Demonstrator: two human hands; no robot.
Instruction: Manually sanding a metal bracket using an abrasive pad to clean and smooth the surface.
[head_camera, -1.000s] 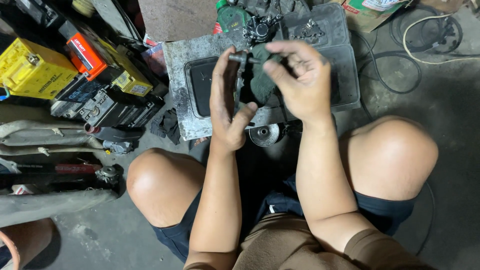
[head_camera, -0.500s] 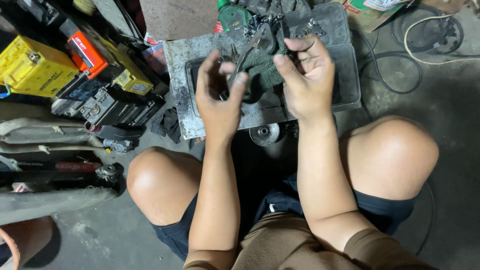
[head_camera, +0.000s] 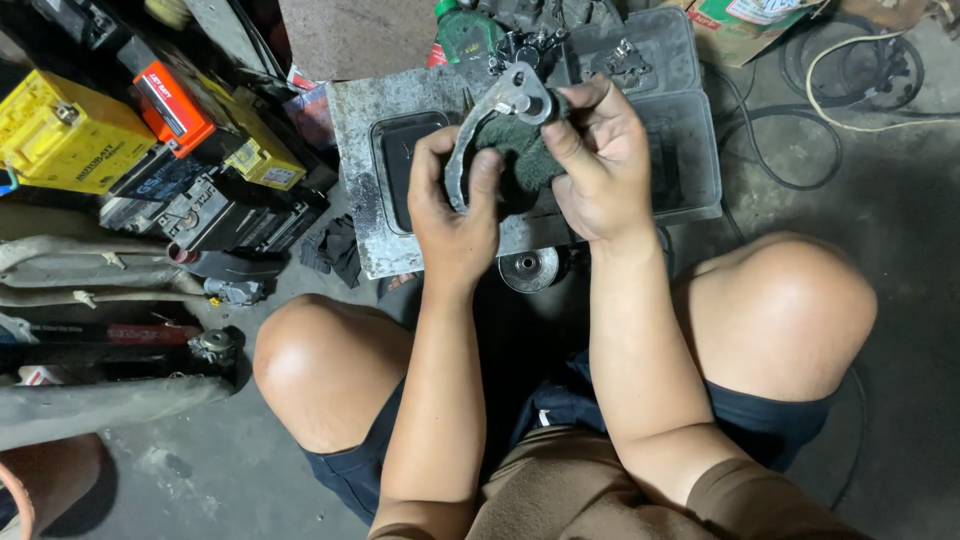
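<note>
Between both hands (head_camera: 520, 190), metal lever (head_camera: 478, 135).

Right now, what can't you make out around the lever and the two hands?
Head view only:
- Lower end of the metal lever: covered by the left hand.
- Green cloth: mostly hidden under the right hand.
- Green bottle: cut off by the top edge.
- Parts in the grey tray: too small and dark to identify.

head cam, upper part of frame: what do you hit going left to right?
Yellow box-shaped battery → orange-topped black battery → left hand on the curved grey metal lever → right hand holding a dark green cloth → dark grey plastic case → coiled black cable.
</note>
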